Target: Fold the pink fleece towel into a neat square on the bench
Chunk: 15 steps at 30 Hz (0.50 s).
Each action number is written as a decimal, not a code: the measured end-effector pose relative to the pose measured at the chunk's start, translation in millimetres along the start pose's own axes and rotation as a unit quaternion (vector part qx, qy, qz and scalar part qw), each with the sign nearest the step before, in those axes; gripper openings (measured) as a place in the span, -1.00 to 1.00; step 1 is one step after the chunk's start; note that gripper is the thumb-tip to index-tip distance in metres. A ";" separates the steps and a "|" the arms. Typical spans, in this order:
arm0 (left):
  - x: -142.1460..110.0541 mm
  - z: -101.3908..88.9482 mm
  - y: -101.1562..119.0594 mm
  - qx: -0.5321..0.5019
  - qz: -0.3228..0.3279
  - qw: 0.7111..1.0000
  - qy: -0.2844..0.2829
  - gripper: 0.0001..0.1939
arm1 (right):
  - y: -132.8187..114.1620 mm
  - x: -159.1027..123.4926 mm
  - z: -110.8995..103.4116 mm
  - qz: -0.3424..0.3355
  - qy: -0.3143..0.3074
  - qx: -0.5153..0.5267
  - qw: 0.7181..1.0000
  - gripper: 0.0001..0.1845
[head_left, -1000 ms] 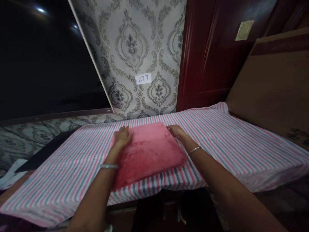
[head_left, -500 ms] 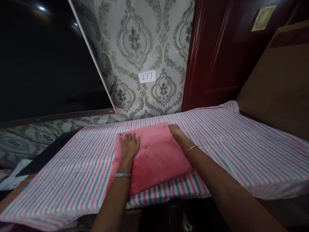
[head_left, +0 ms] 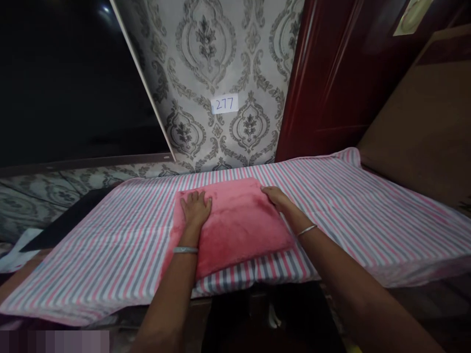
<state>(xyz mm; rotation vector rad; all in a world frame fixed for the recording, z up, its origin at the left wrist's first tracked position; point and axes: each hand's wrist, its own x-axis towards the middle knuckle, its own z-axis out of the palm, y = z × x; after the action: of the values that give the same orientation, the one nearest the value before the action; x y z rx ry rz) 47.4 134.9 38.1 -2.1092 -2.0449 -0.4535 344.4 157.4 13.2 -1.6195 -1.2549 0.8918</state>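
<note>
A pink plush piece of fabric (head_left: 235,235), roughly square and flat like a folded cover, lies on a striped cloth (head_left: 121,245). My left hand (head_left: 196,208) rests palm down on its far left part, fingers spread. At the fabric's far right corner is my right hand (head_left: 279,197); its fingers are stretched out and touch the right edge. The underside of that hand is hidden. A bracelet circles each wrist.
The striped cloth covers a table against a patterned wall (head_left: 206,44). A dark screen (head_left: 73,88) stands at the left, a cardboard box (head_left: 427,113) at the right. A paper label (head_left: 224,103) reading 277 is on the wall.
My right hand has shifted slightly right, to the outside of the fabric's edge. The left hand stays flat on the fabric. The view has tilted down a little.
</note>
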 end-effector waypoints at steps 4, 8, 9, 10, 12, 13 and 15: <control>-1.4 -2.1 2.3 -0.013 -0.005 1.000 0.004 -0.47 | 10.6 -20.4 -7.0 0.016 0.007 -0.031 0.999 -0.68; -8.3 -2.9 3.1 -0.024 -0.022 0.999 0.017 -0.46 | 16.2 -29.5 -5.9 0.016 0.047 -0.065 0.997 -0.70; -9.4 -2.9 2.7 -0.025 -0.024 0.999 0.019 -0.46 | 16.2 -30.9 -5.0 0.015 0.050 -0.067 0.996 -0.70; -9.8 -3.2 1.9 -0.028 -0.025 0.999 0.015 -0.45 | 15.7 -32.3 -4.4 0.013 0.048 -0.067 0.997 -0.70; -8.1 -5.5 -0.1 -0.046 -0.028 0.998 -0.017 -0.42 | 13.7 -36.2 -4.7 0.012 0.034 -0.057 0.998 -0.68; -6.3 -7.9 -1.3 -0.058 -0.031 0.997 -0.039 -0.42 | 12.6 -38.8 -6.0 0.015 0.024 -0.051 0.998 -0.65; -3.3 -15.4 -4.4 -0.082 -0.039 0.993 -0.076 -0.42 | 11.1 -45.4 -10.7 0.009 -0.005 -0.011 1.000 -0.57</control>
<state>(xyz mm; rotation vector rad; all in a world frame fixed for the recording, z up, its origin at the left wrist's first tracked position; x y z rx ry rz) 41.5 127.0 51.1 -2.2244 -2.2518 -0.5027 347.4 109.8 7.8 -1.6491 -1.2634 0.9020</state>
